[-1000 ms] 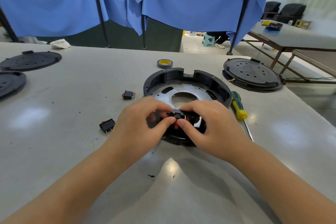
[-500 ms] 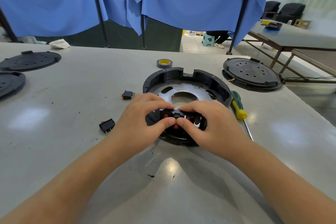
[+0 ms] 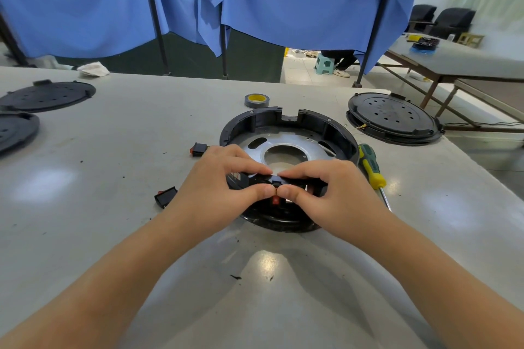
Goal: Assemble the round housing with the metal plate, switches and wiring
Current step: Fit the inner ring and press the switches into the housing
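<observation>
Housing (image 3: 289, 133), near rim, with plate (image 3: 286, 147) inside — left hand (image 3: 221, 187) and right hand (image 3: 331, 193) pinch one switch (image 3: 273, 179) between curled fingers, thumbs touching and hiding its seat; two spare switches (image 3: 166, 196) left of the fingers, screwdriver (image 3: 371, 167) right, tape (image 3: 256, 100) beyond.

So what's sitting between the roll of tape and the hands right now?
The head view shows the round housing with its metal plate lying between the tape roll and both hands.
</observation>
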A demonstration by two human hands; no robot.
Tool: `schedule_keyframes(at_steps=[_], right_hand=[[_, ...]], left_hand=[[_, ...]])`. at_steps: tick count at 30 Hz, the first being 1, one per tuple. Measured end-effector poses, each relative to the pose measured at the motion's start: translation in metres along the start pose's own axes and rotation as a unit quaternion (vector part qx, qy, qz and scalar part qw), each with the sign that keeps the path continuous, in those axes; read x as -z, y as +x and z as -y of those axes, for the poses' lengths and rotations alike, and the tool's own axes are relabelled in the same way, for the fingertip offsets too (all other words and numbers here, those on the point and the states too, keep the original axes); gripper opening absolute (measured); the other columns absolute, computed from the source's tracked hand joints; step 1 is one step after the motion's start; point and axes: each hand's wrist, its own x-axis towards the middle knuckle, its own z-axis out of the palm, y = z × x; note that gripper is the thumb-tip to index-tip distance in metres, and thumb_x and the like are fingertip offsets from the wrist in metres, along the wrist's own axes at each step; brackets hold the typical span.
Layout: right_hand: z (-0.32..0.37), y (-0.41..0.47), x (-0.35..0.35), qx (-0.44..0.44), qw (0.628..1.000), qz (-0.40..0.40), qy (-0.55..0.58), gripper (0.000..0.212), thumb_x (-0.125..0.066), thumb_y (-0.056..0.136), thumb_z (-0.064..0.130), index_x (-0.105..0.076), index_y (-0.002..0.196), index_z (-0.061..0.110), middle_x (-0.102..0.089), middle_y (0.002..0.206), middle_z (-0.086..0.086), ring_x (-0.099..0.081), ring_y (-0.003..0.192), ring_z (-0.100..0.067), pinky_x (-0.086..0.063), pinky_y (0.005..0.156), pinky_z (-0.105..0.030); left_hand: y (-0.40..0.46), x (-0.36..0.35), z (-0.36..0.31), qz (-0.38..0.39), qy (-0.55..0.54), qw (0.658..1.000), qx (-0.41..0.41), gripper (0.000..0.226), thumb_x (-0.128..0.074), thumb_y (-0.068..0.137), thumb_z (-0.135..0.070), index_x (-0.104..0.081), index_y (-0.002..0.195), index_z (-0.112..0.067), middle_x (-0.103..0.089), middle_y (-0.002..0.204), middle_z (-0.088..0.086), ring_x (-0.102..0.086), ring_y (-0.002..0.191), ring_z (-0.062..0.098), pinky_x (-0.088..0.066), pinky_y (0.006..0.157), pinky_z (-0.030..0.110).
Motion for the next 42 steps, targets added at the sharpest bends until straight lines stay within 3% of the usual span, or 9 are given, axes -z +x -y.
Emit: schedule_keyframes(at_steps=[8,12,19,28,35,42], right_hand=[[0.002,-0.003,0.008,0.056,0.997,0.022,-0.056,0.028,-0.063,0.081,0.043,-0.069,0.105,0.030,-0.068,0.086,0.019,-0.059,0.080,-0.001,-0.048,0.073,-0.020],[0.003,-0.003,0.008,0.065,0.992,0.050,-0.091,0.033,-0.064,0.078,0.045,-0.063,0.109,0.033,-0.066,0.086,0.017,-0.057,0.078,-0.005,-0.047,0.071,-0.027],[0.002,-0.003,0.006,0.073,0.992,0.040,-0.095,0.033,-0.067,0.077,0.043,-0.064,0.108,0.031,-0.066,0.084,0.016,-0.054,0.074,-0.004,-0.043,0.069,-0.020],[0.003,-0.004,0.000,0.056,0.992,0.014,-0.108,0.030,-0.070,0.079,0.033,-0.062,0.108,0.028,-0.064,0.077,0.012,-0.054,0.069,-0.006,-0.040,0.069,-0.024],[0.003,-0.004,-0.001,0.058,0.992,0.009,-0.112,0.027,-0.065,0.079,0.034,-0.063,0.105,0.027,-0.062,0.072,0.011,-0.053,0.066,-0.009,-0.045,0.071,-0.031],[0.004,-0.004,-0.001,0.058,0.994,-0.013,-0.093,0.023,-0.057,0.087,0.040,-0.068,0.103,0.027,-0.062,0.072,0.014,-0.055,0.068,-0.007,-0.044,0.070,-0.026]], left_hand=[[-0.001,0.004,0.006,0.037,0.034,0.998,-0.035,0.031,-0.079,0.076,-0.028,-0.067,0.098,-0.046,-0.059,0.098,-0.021,-0.046,0.107,0.000,-0.033,0.093,0.020],[-0.003,0.001,0.005,0.018,0.037,0.998,-0.048,0.038,-0.081,0.074,-0.020,-0.065,0.098,-0.045,-0.058,0.101,-0.022,-0.045,0.108,0.001,-0.035,0.100,0.033],[-0.005,0.001,0.003,0.022,0.035,0.998,-0.051,0.041,-0.084,0.069,-0.031,-0.060,0.097,-0.050,-0.055,0.102,-0.021,-0.044,0.108,-0.001,-0.035,0.102,0.042],[-0.004,-0.006,0.006,-0.019,0.056,0.996,-0.065,0.037,-0.083,0.071,-0.017,-0.067,0.098,-0.038,-0.056,0.097,-0.019,-0.045,0.103,-0.001,-0.038,0.096,0.042],[-0.006,-0.009,0.006,-0.036,0.068,0.994,-0.075,0.028,-0.072,0.068,-0.027,-0.070,0.096,-0.031,-0.057,0.095,-0.017,-0.047,0.098,0.003,-0.039,0.092,0.039],[-0.004,-0.005,0.004,-0.029,0.047,0.996,-0.075,0.018,-0.067,0.077,-0.040,-0.069,0.095,-0.038,-0.059,0.093,-0.018,-0.051,0.100,0.004,-0.040,0.095,0.042]])
